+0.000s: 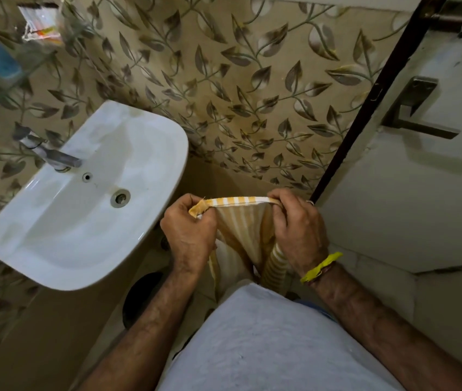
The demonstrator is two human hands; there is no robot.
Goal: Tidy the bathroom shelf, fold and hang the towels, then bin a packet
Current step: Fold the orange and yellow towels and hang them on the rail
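Yellow-striped towel hangs in front of my waist, top hem stretched between my left hand and right hand, each pinching a corner. I judge folding barely begun; hanging left. Packet sits on the glass shelf, unbinned.

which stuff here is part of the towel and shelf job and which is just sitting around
In the job: striped towel, held by left hand and right hand; glass shelf; packet on it.

Lying about: sink, tap, door handle.
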